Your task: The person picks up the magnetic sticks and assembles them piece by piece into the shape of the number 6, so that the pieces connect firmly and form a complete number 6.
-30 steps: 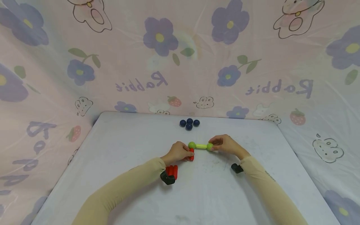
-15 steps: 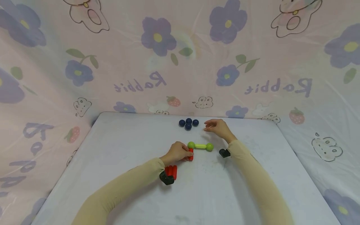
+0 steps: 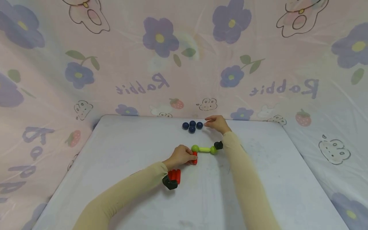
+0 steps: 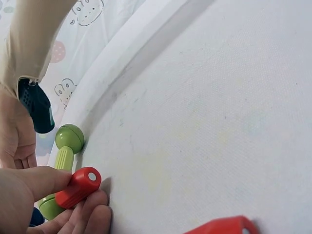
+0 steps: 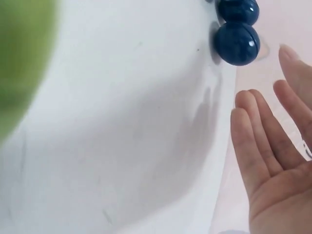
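Between thumb and fingers my left hand (image 3: 180,156) pinches a red rod (image 4: 83,185), whose far end meets a green ball (image 3: 195,148). From that ball a yellow-green rod (image 3: 204,149) runs right to a second green ball (image 3: 213,150), partly behind the right wrist's camera. My right hand (image 3: 217,124) reaches over the back of the table with its fingers spread and nothing held. Just left of its fingertips sits a cluster of dark blue balls (image 3: 192,129). The right wrist view shows a gap between the fingers (image 5: 243,131) and the nearest blue ball (image 5: 237,44).
Several more red rods (image 3: 174,176) lie side by side below the left wrist, partly covered by its black camera (image 3: 169,182). A patterned curtain (image 3: 184,64) rises behind the white table (image 3: 138,137).
My right hand has let go of the right green ball and moved away and leftward to the blue balls. The left hand keeps its pinch on the red rod.
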Tool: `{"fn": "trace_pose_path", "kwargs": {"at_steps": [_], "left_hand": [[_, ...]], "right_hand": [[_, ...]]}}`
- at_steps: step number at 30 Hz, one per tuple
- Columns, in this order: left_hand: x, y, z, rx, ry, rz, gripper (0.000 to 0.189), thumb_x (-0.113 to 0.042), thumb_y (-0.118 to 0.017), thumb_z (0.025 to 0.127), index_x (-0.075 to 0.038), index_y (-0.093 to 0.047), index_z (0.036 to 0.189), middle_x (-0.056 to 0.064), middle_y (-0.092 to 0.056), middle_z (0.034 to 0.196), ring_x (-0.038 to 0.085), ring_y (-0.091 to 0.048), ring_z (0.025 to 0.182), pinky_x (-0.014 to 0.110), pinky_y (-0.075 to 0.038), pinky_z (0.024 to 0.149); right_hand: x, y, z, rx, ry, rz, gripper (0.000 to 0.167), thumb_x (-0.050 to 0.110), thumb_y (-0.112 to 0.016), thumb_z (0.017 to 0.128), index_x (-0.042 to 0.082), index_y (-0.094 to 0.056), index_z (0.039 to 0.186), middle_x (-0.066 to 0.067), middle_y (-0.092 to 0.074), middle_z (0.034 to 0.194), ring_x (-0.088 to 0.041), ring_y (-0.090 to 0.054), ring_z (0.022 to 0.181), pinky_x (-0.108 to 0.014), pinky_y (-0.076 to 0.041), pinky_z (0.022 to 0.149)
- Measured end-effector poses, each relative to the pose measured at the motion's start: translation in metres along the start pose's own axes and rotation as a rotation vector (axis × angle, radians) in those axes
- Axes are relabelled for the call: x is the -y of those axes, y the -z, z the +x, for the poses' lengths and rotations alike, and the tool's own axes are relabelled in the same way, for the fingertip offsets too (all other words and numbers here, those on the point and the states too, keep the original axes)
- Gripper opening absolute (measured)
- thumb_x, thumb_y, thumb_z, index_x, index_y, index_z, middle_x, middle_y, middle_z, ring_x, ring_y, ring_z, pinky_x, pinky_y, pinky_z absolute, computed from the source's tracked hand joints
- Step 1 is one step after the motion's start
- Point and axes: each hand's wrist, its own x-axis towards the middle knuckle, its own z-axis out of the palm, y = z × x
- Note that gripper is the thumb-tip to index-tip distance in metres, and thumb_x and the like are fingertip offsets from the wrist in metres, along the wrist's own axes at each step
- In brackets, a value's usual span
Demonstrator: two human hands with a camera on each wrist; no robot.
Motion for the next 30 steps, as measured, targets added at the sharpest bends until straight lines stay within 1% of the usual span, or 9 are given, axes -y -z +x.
{"fn": "trace_pose_path", "kwargs": {"at_steps": [2, 8, 12, 16, 20, 23, 30], "left_hand": [[0.000, 0.001, 0.000, -0.001, 0.001, 0.004, 0.029, -0.019, -0.078, 0.085, 0.001, -0.066, 0.101, 0.009, -0.073, 0.081, 0.011, -0.068, 0.063, 0.023, -0.058, 0.062], [-0.002, 0.002, -0.002, 0.005, 0.011, 0.005, 0.026, -0.019, -0.077, 0.086, 0.000, -0.065, 0.100, 0.006, -0.072, 0.078, 0.010, -0.068, 0.061, 0.021, -0.057, 0.060], [-0.001, 0.001, -0.001, 0.005, 0.009, 0.000, 0.025, -0.018, -0.077, 0.086, 0.000, -0.066, 0.099, 0.006, -0.071, 0.077, 0.010, -0.068, 0.060, 0.020, -0.057, 0.059], [0.000, 0.000, 0.000, 0.005, 0.009, -0.007, 0.027, -0.019, -0.078, 0.085, 0.000, -0.066, 0.099, 0.008, -0.072, 0.079, 0.011, -0.068, 0.062, 0.022, -0.058, 0.061], [0.001, 0.000, 0.000, 0.009, 0.002, -0.014, 0.027, -0.018, -0.079, 0.084, 0.001, -0.066, 0.099, 0.009, -0.073, 0.080, 0.011, -0.069, 0.062, 0.023, -0.059, 0.062], [-0.001, 0.001, -0.002, 0.007, 0.003, -0.015, 0.027, -0.018, -0.079, 0.084, 0.001, -0.066, 0.099, 0.009, -0.073, 0.080, 0.012, -0.069, 0.063, 0.024, -0.059, 0.063], [-0.002, 0.003, -0.002, 0.003, 0.001, -0.013, 0.028, -0.018, -0.078, 0.084, 0.001, -0.066, 0.100, 0.009, -0.073, 0.081, 0.011, -0.069, 0.063, 0.024, -0.059, 0.063]], "right_hand": [[0.001, -0.002, 0.003, -0.005, -0.007, 0.047, 0.045, 0.022, -0.071, 0.092, 0.009, -0.061, 0.134, -0.018, -0.065, 0.131, -0.031, -0.064, 0.118, -0.046, -0.048, 0.106], [0.000, -0.011, 0.010, 0.004, -0.011, 0.209, 0.044, 0.011, -0.069, 0.092, 0.001, -0.059, 0.134, -0.025, -0.062, 0.133, -0.037, -0.064, 0.119, -0.044, -0.052, 0.102], [-0.001, -0.019, 0.013, 0.009, -0.039, 0.259, 0.044, 0.010, -0.069, 0.092, 0.001, -0.058, 0.134, -0.026, -0.061, 0.133, -0.038, -0.064, 0.119, -0.043, -0.053, 0.102], [0.002, -0.024, 0.015, -0.003, -0.067, 0.225, 0.044, 0.013, -0.071, 0.091, 0.004, -0.060, 0.133, -0.023, -0.063, 0.133, -0.034, -0.066, 0.116, -0.042, -0.053, 0.102], [0.003, -0.028, 0.015, -0.019, -0.100, 0.172, 0.043, 0.016, -0.072, 0.090, 0.007, -0.063, 0.131, -0.019, -0.065, 0.131, -0.027, -0.067, 0.107, -0.039, -0.053, 0.100], [0.004, -0.029, 0.015, -0.016, -0.101, 0.161, 0.042, 0.017, -0.073, 0.090, 0.007, -0.063, 0.131, -0.018, -0.066, 0.130, -0.024, -0.066, 0.103, -0.038, -0.053, 0.099], [0.007, -0.031, 0.016, -0.020, -0.088, 0.130, 0.040, 0.016, -0.073, 0.090, 0.006, -0.065, 0.127, -0.019, -0.066, 0.128, -0.023, -0.066, 0.099, -0.040, -0.054, 0.097]]}}
